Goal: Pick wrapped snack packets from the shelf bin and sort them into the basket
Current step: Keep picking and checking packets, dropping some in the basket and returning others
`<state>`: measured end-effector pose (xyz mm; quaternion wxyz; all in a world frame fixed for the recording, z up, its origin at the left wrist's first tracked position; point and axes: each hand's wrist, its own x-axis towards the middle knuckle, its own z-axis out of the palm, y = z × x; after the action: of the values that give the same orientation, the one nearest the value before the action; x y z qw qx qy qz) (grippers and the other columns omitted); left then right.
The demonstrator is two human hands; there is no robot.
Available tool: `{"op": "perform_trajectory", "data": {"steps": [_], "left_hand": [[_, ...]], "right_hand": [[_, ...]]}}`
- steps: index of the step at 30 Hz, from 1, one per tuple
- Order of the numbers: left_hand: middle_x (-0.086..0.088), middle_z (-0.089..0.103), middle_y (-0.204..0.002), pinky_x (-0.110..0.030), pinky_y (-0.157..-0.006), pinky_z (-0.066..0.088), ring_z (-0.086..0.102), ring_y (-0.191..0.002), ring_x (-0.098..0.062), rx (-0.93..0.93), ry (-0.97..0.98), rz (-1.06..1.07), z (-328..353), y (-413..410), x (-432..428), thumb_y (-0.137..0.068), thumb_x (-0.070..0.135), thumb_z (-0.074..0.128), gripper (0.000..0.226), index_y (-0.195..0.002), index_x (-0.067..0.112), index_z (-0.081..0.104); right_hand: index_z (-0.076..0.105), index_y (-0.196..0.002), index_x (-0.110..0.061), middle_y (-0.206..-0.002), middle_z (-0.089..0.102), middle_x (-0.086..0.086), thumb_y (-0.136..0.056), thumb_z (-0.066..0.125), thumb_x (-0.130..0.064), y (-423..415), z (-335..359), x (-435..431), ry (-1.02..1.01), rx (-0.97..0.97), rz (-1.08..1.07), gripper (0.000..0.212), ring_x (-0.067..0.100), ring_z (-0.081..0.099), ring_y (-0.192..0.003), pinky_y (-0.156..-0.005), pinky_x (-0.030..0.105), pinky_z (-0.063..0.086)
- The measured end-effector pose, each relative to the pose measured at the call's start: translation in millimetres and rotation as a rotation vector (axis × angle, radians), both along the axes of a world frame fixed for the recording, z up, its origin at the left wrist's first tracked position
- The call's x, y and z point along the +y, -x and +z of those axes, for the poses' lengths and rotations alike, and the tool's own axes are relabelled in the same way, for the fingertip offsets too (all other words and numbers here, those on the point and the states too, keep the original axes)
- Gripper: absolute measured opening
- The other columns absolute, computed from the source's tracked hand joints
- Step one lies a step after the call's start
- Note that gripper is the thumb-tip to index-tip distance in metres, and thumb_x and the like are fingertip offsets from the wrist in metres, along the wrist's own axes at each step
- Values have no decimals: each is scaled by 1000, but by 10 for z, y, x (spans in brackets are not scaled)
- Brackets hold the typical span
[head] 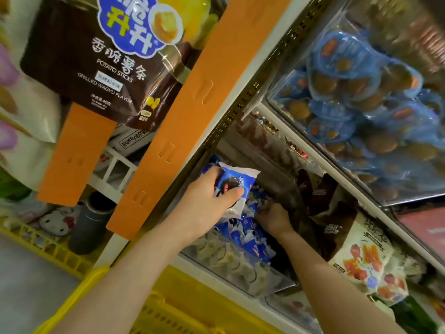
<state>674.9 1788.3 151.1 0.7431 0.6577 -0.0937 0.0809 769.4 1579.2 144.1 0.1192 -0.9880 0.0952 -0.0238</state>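
My left hand (212, 198) grips a blue and white wrapped snack packet (237, 183) with a dark round biscuit printed on it, held just above the shelf bin. The clear-fronted shelf bin (231, 268) holds several more blue and white packets (245, 235). My right hand (272, 215) reaches down into the pile at the bin's right side, its fingers curled among the packets; what they hold is hidden. The yellow basket (183, 314) sits below the bin, at the bottom of the view under my left forearm.
An orange shelf upright (192, 112) runs diagonally left of the bin. A brown potato sticks bag (96, 68) hangs top left. Blue round snack packs (361, 104) fill the upper right bin. Dark brown bags (320, 203) and a white and red bag (368, 263) lie right of the bin.
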Motion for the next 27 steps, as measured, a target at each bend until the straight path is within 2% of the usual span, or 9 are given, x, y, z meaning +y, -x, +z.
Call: {"op": "perform_trajectory", "data": {"steps": [6,11,14,17,19,21,23,25,27], "left_hand": [[5,63,-99,-5,-60,45,59,-88,-5,30,-58,69,26,68,-83,-90,29,56,20,-107,20,54],[-5,63,-99,-20,-51,51,64,-82,-19,120,-44,104,37,220,-210,-90,26,56,19,-107,16,52],[-3,63,-101,-31,-56,57,65,-82,-18,190,19,112,31,347,-238,-90,23,56,19,-109,19,54],[1,64,-97,-44,-65,59,66,-78,-10,257,95,106,16,444,-223,-90,18,56,15,-105,20,56],[4,64,-83,-45,-68,58,64,-66,-8,283,127,131,-12,473,-189,-90,16,56,8,-97,21,57],[2,67,-85,-41,-70,58,66,-70,-12,328,143,126,-4,489,-149,-92,21,53,8,-99,20,57],[1,68,-103,-30,-71,56,68,-85,-11,397,162,64,21,484,-126,-89,44,51,33,-112,20,55],[1,58,-126,-35,-93,48,58,-111,-13,468,136,-11,53,484,-116,-63,75,52,87,-130,21,44],[9,57,-126,-39,-101,41,54,-116,-11,445,71,-37,62,534,-122,-45,80,63,97,-126,29,44]], "right_hand": [[54,-119,-15,-107,65,4,-89,59,-24,269,213,58,-70,-349,51,31,21,62,-96,-71,24,42],[52,-111,-17,-87,54,-20,-88,62,-24,640,417,157,-426,-535,246,26,-16,53,-74,-62,-2,39],[49,-105,-22,-88,62,-12,-89,60,-23,843,448,241,-732,-435,251,20,-6,61,-82,-66,8,46],[52,-102,-22,-78,68,-10,-91,57,-22,1026,405,310,-1057,-295,235,12,0,65,-72,-62,14,49],[51,-100,-21,-83,67,-4,-91,56,-20,1112,359,358,-1220,-191,223,11,10,63,-74,-68,24,48],[49,-98,-18,-88,65,6,-87,61,-16,1167,312,411,-1364,-78,249,17,21,60,-79,-75,36,48],[48,-100,-16,-90,70,8,-79,69,-18,1198,297,458,-1404,14,302,30,23,66,-80,-77,37,55],[50,-104,-15,-94,72,9,-74,72,-23,1231,318,481,-1342,45,347,38,21,69,-82,-75,30,57],[56,-100,-16,-89,73,2,-73,70,-26,1260,322,474,-1250,14,384,32,12,68,-80,-68,20,53]]}}
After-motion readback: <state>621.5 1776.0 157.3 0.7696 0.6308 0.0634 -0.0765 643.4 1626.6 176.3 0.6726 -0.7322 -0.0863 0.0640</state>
